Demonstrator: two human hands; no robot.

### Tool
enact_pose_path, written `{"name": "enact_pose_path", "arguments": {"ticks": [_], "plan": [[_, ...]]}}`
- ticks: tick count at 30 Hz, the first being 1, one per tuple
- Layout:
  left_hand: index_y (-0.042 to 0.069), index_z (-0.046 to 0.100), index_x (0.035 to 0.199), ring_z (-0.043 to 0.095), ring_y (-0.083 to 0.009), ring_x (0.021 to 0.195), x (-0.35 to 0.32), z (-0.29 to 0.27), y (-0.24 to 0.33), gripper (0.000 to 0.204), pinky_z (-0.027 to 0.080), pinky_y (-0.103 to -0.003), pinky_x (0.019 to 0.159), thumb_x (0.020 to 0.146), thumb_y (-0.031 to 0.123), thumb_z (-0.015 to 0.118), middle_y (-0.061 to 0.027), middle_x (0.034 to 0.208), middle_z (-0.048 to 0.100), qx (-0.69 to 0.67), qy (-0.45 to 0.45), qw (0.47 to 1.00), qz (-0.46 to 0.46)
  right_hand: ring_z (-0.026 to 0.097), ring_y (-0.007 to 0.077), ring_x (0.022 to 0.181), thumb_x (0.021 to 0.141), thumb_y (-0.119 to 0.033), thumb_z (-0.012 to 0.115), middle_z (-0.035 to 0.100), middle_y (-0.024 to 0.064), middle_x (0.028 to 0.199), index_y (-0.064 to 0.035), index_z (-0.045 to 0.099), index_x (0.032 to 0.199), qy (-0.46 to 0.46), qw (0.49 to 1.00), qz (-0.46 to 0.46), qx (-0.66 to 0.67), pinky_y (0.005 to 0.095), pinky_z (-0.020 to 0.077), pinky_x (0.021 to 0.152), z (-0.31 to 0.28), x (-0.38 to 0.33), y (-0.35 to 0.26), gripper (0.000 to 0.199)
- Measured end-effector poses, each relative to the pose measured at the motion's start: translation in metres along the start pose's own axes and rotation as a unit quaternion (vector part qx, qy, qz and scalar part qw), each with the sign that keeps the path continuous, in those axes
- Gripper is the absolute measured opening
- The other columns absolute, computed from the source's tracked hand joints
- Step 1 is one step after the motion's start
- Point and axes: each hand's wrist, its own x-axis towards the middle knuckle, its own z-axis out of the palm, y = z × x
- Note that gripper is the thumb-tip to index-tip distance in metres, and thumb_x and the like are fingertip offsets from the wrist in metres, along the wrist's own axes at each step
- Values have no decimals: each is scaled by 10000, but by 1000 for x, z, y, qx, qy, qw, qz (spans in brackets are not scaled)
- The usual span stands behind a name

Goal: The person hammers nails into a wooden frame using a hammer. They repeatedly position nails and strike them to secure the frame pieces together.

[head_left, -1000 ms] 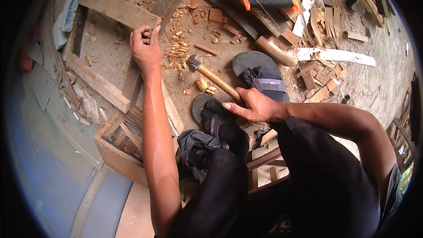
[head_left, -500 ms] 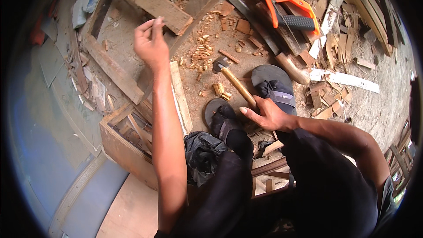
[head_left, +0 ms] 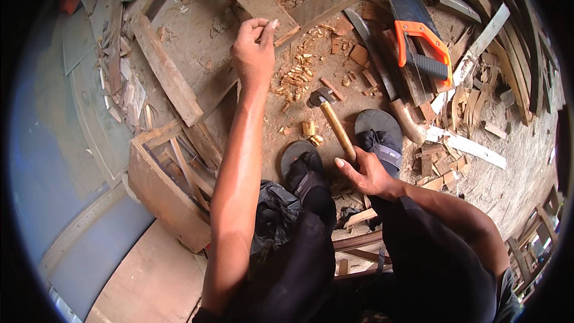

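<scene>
My right hand (head_left: pixel 372 174) is closed around the wooden handle of a hammer (head_left: pixel 336 124). Its metal head points away from me, low over the floor between wood scraps and my sandalled feet. My left hand (head_left: pixel 254 52) is raised with thumb and fingers pinched together; anything between them is too small to make out. It hovers in front of a wooden frame, its fingertips close to the cut end of a plank (head_left: pixel 263 3). Another beam (head_left: pixel 335 0) of that frame runs off behind the plank to the right.
A handsaw (head_left: pixel 427 54) with an orange and black handle lies at the far right, beside a long wooden-handled blade (head_left: pixel 379 63). An open wooden box (head_left: pixel 161 191) sits at left, near a black plastic bag (head_left: pixel 275 212). Wood chips (head_left: pixel 299 75) and offcuts (head_left: pixel 439 161) litter the floor.
The whole view has shifted, so most things appear farther right. My left hand has moved right, nearer the plank's end, still pinched. The right hand keeps its hold on the hammer.
</scene>
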Motion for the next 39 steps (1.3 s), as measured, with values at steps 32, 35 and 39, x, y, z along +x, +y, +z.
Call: {"name": "enact_pose_path", "arguments": {"ticks": [32, 35, 39], "plan": [[25, 707, 1034, 735, -164, 789, -8, 8, 2, 306, 545, -298, 721, 910, 294, 785, -106, 894, 782, 45, 56, 997, -18, 485, 122, 579, 1029, -460, 581, 512, 90, 617, 22, 558, 972, 12, 996, 9, 84, 360, 407, 525, 4, -5, 2, 485], [7, 731, 1053, 724, -127, 806, -10, 10, 3, 312, 541, -287, 725, 899, 270, 797, -107, 916, 787, -1, 42, 997, -69, 485, 120, 578, 1063, -406, 532, 506, 75, 617, 8, 550, 961, 67, 992, -4, 109, 360, 411, 528, -3, 1, -16, 426], [1, 755, 1057, 705, -91, 825, -13, 11, 3, 260, 537, -255, 739, 896, 200, 804, -92, 946, 790, -45, 41, 992, -106, 508, 147, 593, 1086, -377, 495, 526, 81, 641, 3, 536, 962, 131, 984, -72, 93, 364, 432, 557, -32, 14, -79, 402]]}}
